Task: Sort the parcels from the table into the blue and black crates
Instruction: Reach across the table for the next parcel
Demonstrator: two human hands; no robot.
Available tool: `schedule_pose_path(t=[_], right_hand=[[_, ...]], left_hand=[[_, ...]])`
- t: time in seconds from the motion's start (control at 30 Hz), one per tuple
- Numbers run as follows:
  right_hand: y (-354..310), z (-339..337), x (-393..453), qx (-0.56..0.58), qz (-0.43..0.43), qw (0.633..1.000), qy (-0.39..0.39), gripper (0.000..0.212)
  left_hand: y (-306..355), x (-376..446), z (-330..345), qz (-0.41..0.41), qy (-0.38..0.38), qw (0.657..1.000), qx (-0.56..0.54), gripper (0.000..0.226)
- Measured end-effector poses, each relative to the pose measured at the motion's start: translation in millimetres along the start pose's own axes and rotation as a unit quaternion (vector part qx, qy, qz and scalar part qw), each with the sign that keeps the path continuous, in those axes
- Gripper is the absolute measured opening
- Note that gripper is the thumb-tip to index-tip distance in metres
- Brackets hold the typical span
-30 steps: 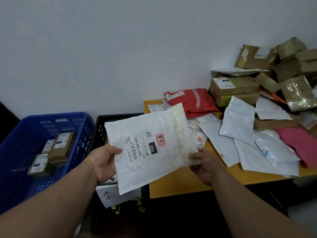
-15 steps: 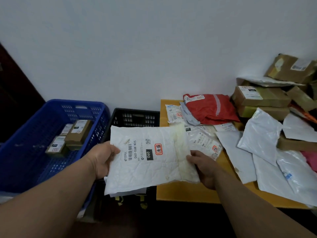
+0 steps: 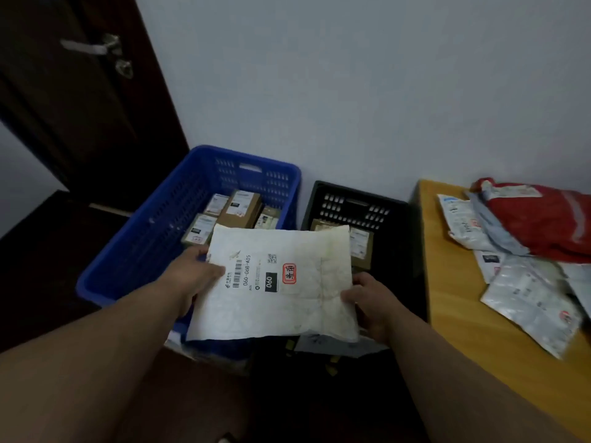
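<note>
Both hands held one white padded mailer [image 3: 275, 282] flat and label-up over the gap between the crates, likely so its printed code could be read before choosing a side. Left hand [image 3: 192, 276] pinched the left edge, thumb on top; right hand [image 3: 371, 302] gripped the lower right corner. Below it, the blue crate [image 3: 153, 238] held small cardboard boxes [image 3: 236, 207], the black crate [image 3: 396, 238] a few more. Other parcels [image 3: 527, 292] waited on the yellow table [image 3: 460, 314].

Mailers [image 3: 524, 295] on yellow table [image 3: 454, 302]
</note>
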State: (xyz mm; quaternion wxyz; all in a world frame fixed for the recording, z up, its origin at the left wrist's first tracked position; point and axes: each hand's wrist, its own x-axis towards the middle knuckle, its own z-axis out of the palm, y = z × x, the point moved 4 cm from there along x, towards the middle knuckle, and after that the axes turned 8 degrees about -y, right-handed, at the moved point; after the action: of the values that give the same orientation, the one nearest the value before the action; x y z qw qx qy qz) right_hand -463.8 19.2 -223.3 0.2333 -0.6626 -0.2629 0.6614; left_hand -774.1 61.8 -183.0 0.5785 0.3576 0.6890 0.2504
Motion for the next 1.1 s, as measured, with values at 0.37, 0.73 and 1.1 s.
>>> schedule_pose_path(t=[0.37,0.73,1.1], right_hand=[[-20,165,70,0.000,0.027,0.999,-0.031,0.001],[-59,226,180,-0.276,-0.035,0.958,-0.070,0.063],[26,274,288,-0.265,0.128,0.955,-0.027,0.041]], left_hand=[[-26,75,-158,-0.038,0.061,0.985,0.156,0.084],[-11,186,-182,0.009,0.021,0.909,0.416,0.037],[-107,305,-144,-0.073,-0.150,0.788,0.593,0.055]])
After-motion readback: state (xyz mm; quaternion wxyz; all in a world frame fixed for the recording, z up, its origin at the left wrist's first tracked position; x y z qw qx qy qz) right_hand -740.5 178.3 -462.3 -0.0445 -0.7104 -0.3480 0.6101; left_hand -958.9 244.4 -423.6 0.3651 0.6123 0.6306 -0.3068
